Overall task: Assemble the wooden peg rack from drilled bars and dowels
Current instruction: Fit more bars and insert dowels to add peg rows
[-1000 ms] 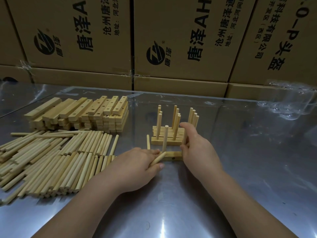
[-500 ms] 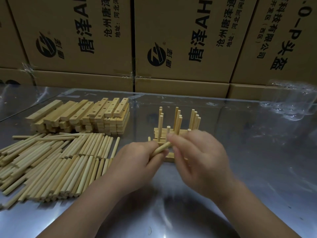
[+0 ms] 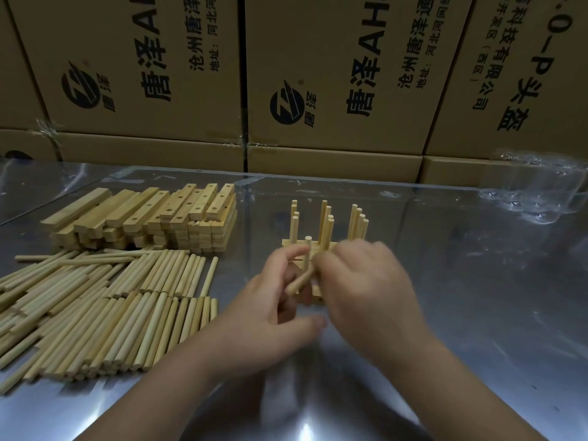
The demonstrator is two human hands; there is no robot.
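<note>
Head | shiny metal table (image 3: 477,313) | loose dowels (image 3: 105,313) left | cardboard boxes (image 3: 350,74) behind

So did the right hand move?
Yes. The right hand shifted left, from the right end of the finished racks to the dowel in the left hand.

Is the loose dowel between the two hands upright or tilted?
Tilted: the dowel slants up to the right; the peg behind it stands upright.

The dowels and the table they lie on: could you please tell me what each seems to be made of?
The dowels look like pale, bare wood: light tan and matte, with no sheen of varnish. The table seems to be polished metal, probably stainless steel: grey, glossy, and mirroring the boxes behind it.
</note>
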